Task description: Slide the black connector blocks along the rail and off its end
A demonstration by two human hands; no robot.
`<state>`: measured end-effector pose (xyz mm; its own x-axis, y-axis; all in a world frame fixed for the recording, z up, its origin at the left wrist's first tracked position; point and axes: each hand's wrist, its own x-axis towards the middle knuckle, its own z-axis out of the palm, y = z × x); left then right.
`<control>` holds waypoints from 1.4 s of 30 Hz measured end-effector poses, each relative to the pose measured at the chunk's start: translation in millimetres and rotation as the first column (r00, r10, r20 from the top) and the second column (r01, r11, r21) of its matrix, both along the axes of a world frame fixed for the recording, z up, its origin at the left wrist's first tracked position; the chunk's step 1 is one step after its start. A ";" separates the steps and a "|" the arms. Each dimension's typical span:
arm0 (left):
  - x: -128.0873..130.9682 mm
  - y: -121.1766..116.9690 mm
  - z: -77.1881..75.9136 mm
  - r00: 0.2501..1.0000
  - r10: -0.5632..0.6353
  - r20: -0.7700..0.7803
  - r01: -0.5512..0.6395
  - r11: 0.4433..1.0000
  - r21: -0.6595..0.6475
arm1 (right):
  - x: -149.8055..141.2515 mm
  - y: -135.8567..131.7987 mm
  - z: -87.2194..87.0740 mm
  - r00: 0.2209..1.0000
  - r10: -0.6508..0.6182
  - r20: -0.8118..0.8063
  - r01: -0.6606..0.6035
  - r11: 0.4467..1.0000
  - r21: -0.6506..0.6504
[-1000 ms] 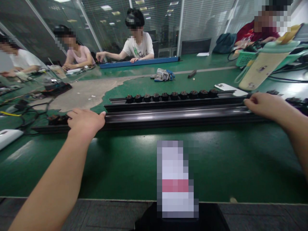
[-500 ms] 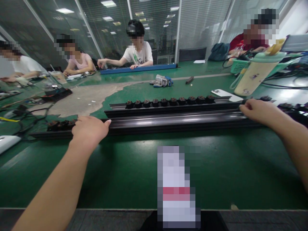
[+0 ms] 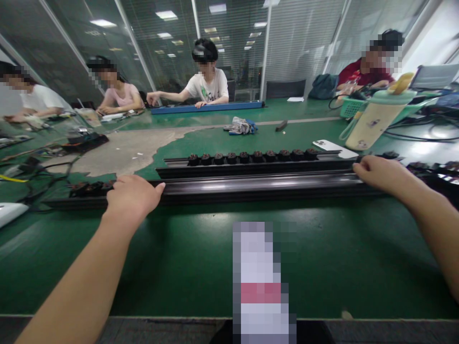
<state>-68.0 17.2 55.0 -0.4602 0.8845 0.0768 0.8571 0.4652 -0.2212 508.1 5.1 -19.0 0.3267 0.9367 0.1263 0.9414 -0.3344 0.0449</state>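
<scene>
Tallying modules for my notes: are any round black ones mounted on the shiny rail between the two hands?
No, between the left hand and right hand the shiny rail shows only a smooth surface.

The long, black, channelled rail [image 3: 258,185] is streaked with silvery glare; the small, round, black parts [image 3: 244,159] are topped, perhaps, in coppery brown; the smooth green tabletop [image 3: 193,267] is broken by a ragged grey patch [image 3: 118,150].

The head camera looks forward and down across the green table [image 3: 193,258].
</scene>
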 end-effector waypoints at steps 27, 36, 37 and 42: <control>10.2 -7.6 0.9 0.996 -0.060 -0.061 0.061 0.998 0.013 | -2.8 -0.9 3.1 1.000 -0.020 -0.003 0.020 1.000 -0.020; 14.1 -7.9 10.2 0.999 -0.022 0.039 0.020 0.999 0.047 | -1.7 -1.0 2.0 1.000 -0.020 -0.006 0.020 1.000 -0.009; 14.9 -8.5 10.1 0.999 -0.038 0.027 0.037 0.998 0.049 | -1.7 -1.0 2.1 1.000 -0.020 -0.007 0.020 1.000 -0.010; 21.4 -15.2 10.1 0.992 -0.111 -0.057 0.114 0.993 0.037 | -3.2 -1.2 3.2 1.000 -0.025 -0.010 0.025 1.000 -0.018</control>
